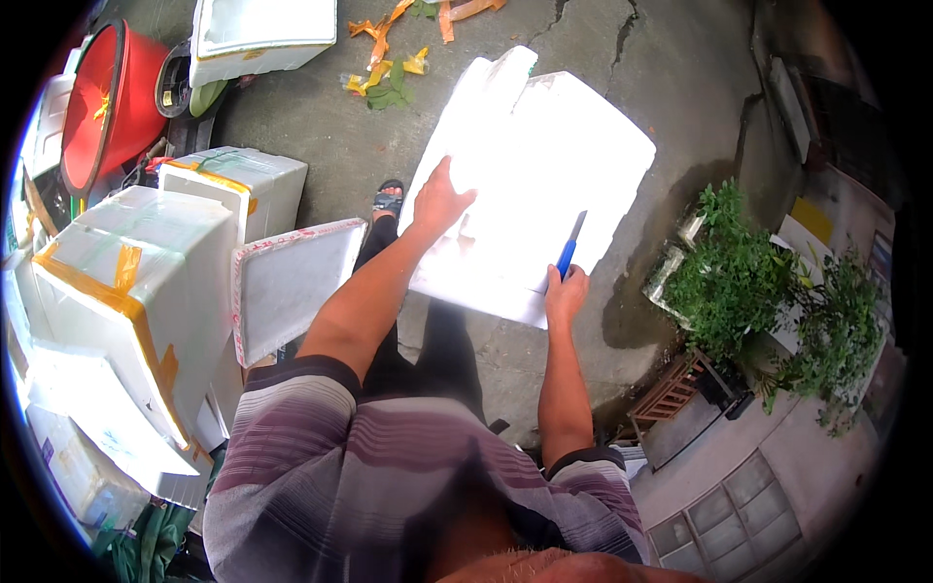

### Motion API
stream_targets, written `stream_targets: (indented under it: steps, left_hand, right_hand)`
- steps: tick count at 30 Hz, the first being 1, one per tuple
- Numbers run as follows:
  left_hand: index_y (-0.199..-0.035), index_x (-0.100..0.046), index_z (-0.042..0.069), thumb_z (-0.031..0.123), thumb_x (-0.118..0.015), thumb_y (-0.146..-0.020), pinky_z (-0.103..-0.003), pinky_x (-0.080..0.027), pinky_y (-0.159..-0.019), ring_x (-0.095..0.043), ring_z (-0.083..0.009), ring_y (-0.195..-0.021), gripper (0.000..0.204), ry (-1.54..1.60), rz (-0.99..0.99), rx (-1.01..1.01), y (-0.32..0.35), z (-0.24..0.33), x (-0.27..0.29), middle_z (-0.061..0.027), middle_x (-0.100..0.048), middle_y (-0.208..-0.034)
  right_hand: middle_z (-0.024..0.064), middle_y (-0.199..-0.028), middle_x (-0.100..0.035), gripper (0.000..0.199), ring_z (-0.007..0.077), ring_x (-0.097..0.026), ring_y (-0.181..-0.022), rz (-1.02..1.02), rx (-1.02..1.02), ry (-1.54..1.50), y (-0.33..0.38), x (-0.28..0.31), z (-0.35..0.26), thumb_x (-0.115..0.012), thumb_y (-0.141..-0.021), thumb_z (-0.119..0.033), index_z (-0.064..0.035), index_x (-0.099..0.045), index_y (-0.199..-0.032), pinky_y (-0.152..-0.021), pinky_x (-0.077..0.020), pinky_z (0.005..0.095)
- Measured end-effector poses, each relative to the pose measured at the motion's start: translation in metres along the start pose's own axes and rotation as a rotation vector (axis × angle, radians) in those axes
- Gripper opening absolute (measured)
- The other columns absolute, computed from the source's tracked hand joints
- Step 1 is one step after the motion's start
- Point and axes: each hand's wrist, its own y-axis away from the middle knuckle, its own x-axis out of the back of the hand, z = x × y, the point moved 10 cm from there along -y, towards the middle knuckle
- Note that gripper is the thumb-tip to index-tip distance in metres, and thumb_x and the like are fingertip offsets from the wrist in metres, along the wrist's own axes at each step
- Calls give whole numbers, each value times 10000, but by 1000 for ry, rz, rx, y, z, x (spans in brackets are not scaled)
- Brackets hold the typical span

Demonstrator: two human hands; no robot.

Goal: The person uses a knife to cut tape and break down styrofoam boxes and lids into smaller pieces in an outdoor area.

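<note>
A large white foam block or box [544, 146] is in front of me, so brightly lit that most of its edges and faces wash out. My left hand [442, 202] rests on its left side, thumb apart from the fingers, holding nothing. At the near right of the foam, my right hand [567, 291] grips a blue-handled knife [566, 257]. Its narrow blade points away from me over the white surface. I cannot tell whether the blade touches the foam.
Taped foam boxes [146, 282] are stacked at my left, with a foam lid [296, 287] leaning beside them. A red basin [112, 107] and an open foam box [262, 39] stand farther off. Orange tape scraps [384, 39] litter the concrete. Potted plants [729, 267] stand at right.
</note>
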Motion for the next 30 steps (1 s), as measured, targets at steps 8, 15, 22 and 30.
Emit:
stream_targets:
  steps: [8, 15, 22, 30]
  left_hand:
    - [-1338, -333, -38, 316, -692, -736, -402, -438, -922, -555, -384, -1075, 785, 17, -72, 23, -5, -3, 11, -277, -549, -1170]
    - [-1329, -338, -54, 350, -697, -750, -402, -448, -902, -572, -386, -1042, 792, -109, 34, -33, -2, 5, 8, -275, -570, -1131]
    - [-1345, -337, -31, 367, -719, -722, -400, -456, -877, -593, -384, -1006, 832, -39, 11, -17, 0, -8, 10, -280, -588, -1101]
    - [-1324, -370, -19, 287, -678, -685, -397, -450, -884, -573, -365, -1025, 773, 2, -17, 5, -2, 20, 2, -246, -577, -1118]
  right_hand:
    - [218, -819, -596, 262, 386, -583, -783, -53, -141, -251, -10, 18, -17, -561, -822, -177, 28, -544, -984, -722, -447, 457]
    - [172, -838, -620, 260, 249, -616, -782, -215, -345, -726, -16, -18, -44, -570, -835, -178, 27, -536, -992, -702, -475, 347]
    - [166, -948, -628, 328, 259, -590, -821, 302, -350, -475, -41, 19, 84, -594, -868, -195, 72, -581, -1057, -775, -457, 365]
    - [97, -1053, -586, 407, 203, -542, -940, -13, -695, -939, -43, -42, 131, -608, -882, -269, 42, -559, -1140, -857, -425, 350]
